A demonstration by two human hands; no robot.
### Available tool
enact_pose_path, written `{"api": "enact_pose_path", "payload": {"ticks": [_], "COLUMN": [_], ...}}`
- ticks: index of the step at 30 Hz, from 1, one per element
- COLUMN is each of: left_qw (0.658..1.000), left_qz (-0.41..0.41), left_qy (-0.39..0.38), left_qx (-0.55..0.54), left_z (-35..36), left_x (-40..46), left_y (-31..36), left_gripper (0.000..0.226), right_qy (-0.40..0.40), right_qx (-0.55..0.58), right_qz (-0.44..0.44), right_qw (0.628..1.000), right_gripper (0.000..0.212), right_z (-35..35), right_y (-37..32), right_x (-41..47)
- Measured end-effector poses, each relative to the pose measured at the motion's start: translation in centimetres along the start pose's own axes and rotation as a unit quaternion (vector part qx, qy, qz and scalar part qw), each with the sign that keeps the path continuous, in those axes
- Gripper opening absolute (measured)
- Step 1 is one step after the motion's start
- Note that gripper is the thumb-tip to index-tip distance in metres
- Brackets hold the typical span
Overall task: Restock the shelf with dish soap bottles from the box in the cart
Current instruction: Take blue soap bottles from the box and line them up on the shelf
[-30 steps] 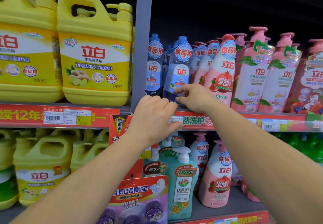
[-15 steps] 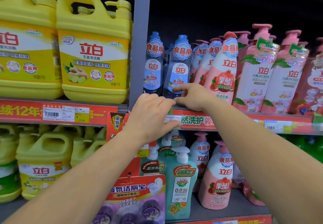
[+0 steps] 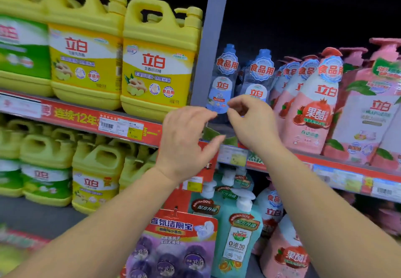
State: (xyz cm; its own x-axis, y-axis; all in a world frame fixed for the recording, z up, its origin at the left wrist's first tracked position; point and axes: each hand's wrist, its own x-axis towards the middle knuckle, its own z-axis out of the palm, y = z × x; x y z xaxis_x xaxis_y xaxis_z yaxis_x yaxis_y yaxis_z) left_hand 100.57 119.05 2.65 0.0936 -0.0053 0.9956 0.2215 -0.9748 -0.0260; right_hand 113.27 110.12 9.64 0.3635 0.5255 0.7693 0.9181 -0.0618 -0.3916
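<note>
Two clear blue dish soap bottles (image 3: 223,82) (image 3: 259,75) stand at the left end of the upper right shelf, beside a row of pink dish soap bottles (image 3: 321,104). My right hand (image 3: 251,123) hovers just in front of the blue bottles' bases, its fingers loosely curled with nothing between them. My left hand (image 3: 186,141) floats beside it, lower and to the left, fingers relaxed and pointing right, holding nothing. The box and cart are out of view.
A grey upright post (image 3: 210,38) divides the shelves. Large yellow jugs (image 3: 156,60) fill the left shelves. The red price strip (image 3: 325,164) runs along the shelf edge. Teal pump bottles (image 3: 240,234) and a hanging purple pack (image 3: 173,245) sit below.
My right hand has come off the blue bottle's base and lifted slightly. My left hand has opened and risen from the shelf edge. The view has swung to the left.
</note>
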Motion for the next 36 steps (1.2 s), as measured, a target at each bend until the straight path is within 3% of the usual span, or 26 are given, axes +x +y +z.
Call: {"api": "enact_pose_path", "payload": {"ticks": [3,8,10,14,18,23,28,36], "left_qw": [0.989,0.937,0.893,0.767,0.66,0.57,0.523,0.477], "left_qz": [-0.107,-0.238,-0.293,-0.416,-0.505,-0.578,-0.638,-0.694], "left_qy": [0.067,-0.079,-0.156,-0.294,-0.32,-0.321,-0.304,-0.306], "left_qx": [0.08,0.242,0.305,0.391,0.455,0.487,0.477,0.444], "left_z": [-4.9,-16.1,-21.8,-35.9,-51.6,-66.2,-73.1,-74.1], "left_x": [-2.2,-9.3,-12.6,-20.3,-26.4,-31.3,-35.7,-41.7], "left_y": [-2.7,-8.5,-10.7,-14.6,-16.8,-18.2,-20.3,-26.6], "left_gripper": [0.041,0.056,0.06,0.06,0.061,0.059,0.067,0.059], "right_qy": [0.017,-0.079,-0.193,-0.353,-0.465,-0.54,-0.562,-0.612], "right_qx": [0.069,0.06,0.058,0.1,0.133,0.168,0.151,0.11], "right_qz": [-0.116,-0.225,-0.226,-0.234,-0.264,-0.258,-0.25,-0.249], "right_qw": [0.991,0.969,0.953,0.9,0.835,0.784,0.774,0.743], "right_gripper": [0.017,0.028,0.035,0.046,0.042,0.044,0.049,0.054], "right_z": [2.9,13.3,18.3,28.3,36.4,42.9,48.9,59.9], "right_y": [-4.7,-13.9,-18.3,-28.2,-40.5,-50.9,-55.3,-57.7], "right_x": [-2.7,-10.2,-13.3,-20.5,-29.4,-37.5,-40.6,-42.7]}}
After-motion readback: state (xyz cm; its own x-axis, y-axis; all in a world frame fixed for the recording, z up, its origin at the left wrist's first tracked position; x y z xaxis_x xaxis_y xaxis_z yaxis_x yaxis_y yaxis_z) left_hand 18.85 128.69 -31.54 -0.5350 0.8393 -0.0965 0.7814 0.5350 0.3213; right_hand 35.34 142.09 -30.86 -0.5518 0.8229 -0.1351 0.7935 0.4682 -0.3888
